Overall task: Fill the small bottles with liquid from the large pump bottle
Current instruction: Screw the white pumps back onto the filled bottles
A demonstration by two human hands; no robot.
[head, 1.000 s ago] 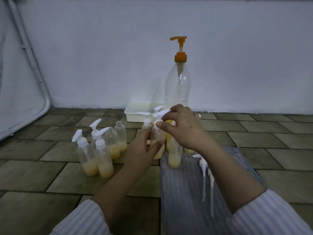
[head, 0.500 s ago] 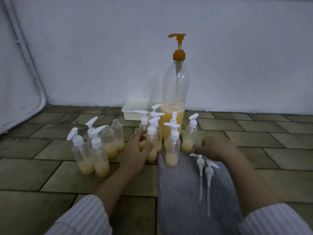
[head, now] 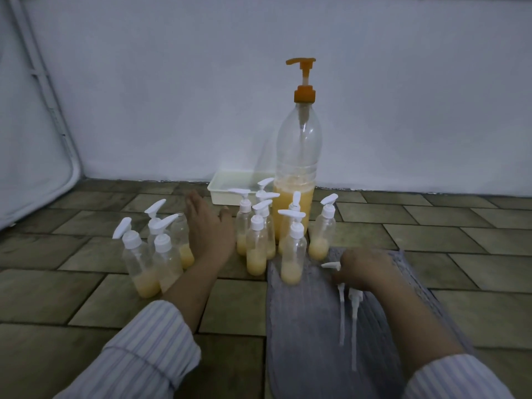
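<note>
**Right hand on a loose pump, left hand flat among the bottles**

The right hand [head: 364,270] rests on the grey ribbed mat [head: 311,326], its grip curled round a loose white pump head [head: 331,265] whose nozzle sticks out to the left. Two more loose white pump heads with long dip tubes [head: 353,321] lie on the mat just beneath that hand. The left hand [head: 208,228] holds nothing; its grip is wide, fingers straight and pointing toward the wall, between two groups of bottles. To its left stands a cluster of small clear bottles with white pump tops [head: 141,263], each with yellow liquid in the bottom. To its right stands a second cluster of small clear pump-topped bottles [head: 256,243], likewise partly filled; one of them stands on the mat's far edge. Behind that cluster rises the large clear plastic bottle with an orange pump [head: 296,174], yellow liquid filling its lower part. A shallow white plastic tray [head: 221,191] sits on the tiled floor [head: 86,298] against the wall, just left of the large bottle.
</note>
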